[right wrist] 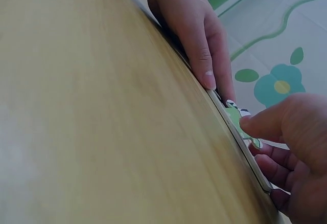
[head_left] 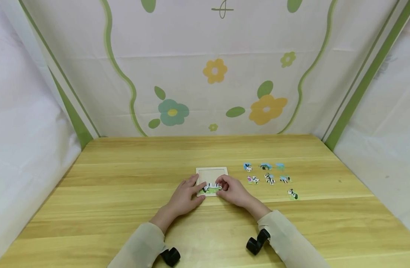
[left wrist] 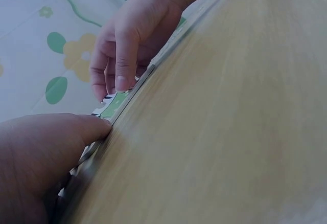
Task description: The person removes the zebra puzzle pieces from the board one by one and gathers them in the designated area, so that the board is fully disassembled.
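Observation:
A small square wooden puzzle tray (head_left: 211, 168) lies on the table, with zebra-and-green puzzle pieces (head_left: 211, 190) along its near side. My left hand (head_left: 184, 196) rests at the tray's left side, fingers spread and fairly straight. One of its fingertips touches the pieces, and its thumb lies by the near edge. At the near right corner, my right hand (head_left: 234, 191) pinches a puzzle piece (right wrist: 256, 143) between thumb and curled fingers. In the right wrist view the thumb partly covers the green pieces (right wrist: 234, 116). The held piece's full outline is hidden.
Right of the tray, several loose puzzle pieces (head_left: 269, 179) lie in rough rows, with one panda-like piece (head_left: 292, 194) nearer me. The wooden table (head_left: 124, 175) meets a flower-printed cloth (head_left: 198, 44) at the back. Black wrist devices (head_left: 255, 244) sit at both sleeves.

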### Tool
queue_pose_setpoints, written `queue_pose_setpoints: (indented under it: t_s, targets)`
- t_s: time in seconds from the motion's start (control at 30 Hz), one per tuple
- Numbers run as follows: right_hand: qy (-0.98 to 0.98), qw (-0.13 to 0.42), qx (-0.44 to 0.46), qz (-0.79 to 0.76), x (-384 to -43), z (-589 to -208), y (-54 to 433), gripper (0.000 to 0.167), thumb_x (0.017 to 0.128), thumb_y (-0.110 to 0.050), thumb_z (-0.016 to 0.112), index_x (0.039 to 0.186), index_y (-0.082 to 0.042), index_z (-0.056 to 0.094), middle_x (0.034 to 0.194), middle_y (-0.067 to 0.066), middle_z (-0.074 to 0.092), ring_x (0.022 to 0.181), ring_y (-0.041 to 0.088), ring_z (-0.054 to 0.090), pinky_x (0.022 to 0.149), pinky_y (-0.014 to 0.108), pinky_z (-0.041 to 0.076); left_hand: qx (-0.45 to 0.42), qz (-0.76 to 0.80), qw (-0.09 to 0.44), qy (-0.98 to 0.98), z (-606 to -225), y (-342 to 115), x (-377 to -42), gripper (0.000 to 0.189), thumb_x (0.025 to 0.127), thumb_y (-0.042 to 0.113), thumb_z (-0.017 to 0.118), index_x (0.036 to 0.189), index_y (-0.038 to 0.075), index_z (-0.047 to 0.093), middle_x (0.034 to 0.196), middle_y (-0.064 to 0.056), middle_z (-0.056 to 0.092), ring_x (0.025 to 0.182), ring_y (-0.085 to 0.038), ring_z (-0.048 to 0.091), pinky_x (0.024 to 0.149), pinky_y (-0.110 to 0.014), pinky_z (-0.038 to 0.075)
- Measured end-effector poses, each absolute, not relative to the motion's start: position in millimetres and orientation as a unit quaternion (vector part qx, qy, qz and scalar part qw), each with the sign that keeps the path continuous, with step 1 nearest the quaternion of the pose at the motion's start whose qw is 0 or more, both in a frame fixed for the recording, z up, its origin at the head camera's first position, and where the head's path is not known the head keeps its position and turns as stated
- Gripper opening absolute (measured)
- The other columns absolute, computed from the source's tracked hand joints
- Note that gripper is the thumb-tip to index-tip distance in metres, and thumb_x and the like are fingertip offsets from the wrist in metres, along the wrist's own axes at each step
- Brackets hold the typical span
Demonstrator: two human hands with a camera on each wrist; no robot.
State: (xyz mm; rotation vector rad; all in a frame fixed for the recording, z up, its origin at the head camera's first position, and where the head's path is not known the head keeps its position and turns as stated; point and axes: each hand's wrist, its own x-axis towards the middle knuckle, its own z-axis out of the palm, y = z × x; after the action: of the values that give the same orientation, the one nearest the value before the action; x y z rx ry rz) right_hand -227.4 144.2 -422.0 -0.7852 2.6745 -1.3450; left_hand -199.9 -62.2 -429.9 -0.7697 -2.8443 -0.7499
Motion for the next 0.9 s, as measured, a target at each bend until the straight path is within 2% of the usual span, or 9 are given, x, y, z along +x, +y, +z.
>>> queue_pose_setpoints:
  t_s: [0.37, 0.73, 0.9]
  targets:
    - [0.866, 0.029, -0.25, -0.433, -227.3, -422.4, 144.7, 0.026, 0.073, -0.003, 0.067, 0.097, -0.003, 0.057, 0.076, 0.0, 0.049, 0.066, 0.013, 0.044, 0.057, 0.024, 0.039, -0.255, -0.25, 0.05, -0.933, -429.6, -62.1, -199.8, 0.044, 0.084, 0.033, 0.053, 0.124, 0.013, 0.05, 0.135, -0.016, 0.028, 0.124, -0.028, 0.022, 0.097, -0.048, 0.016]
    - [0.871, 0.008, -0.252, -0.422, -227.0, -422.3, 143.2, 0.021, 0.075, -0.002, 0.065, 0.095, -0.001, 0.059, 0.075, 0.0, 0.049, 0.065, 0.012, 0.044, 0.056, 0.024, 0.039, -0.252, -0.249, 0.055, -0.933, -432.0, -62.6, -200.9, 0.044, 0.085, 0.034, 0.052, 0.124, 0.014, 0.05, 0.135, -0.015, 0.029, 0.124, -0.027, 0.022, 0.097, -0.047, 0.015]
    - [0.874, 0.019, -0.245, -0.42, -227.6, -419.4, 144.5, 0.021, 0.075, -0.005, 0.065, 0.095, -0.002, 0.06, 0.074, -0.001, 0.049, 0.064, 0.012, 0.045, 0.056, 0.024, 0.04, -0.256, -0.25, 0.056, -0.932, -431.8, -62.5, -200.7, 0.044, 0.084, 0.033, 0.053, 0.123, 0.013, 0.051, 0.135, -0.017, 0.029, 0.124, -0.028, 0.023, 0.097, -0.048, 0.016]
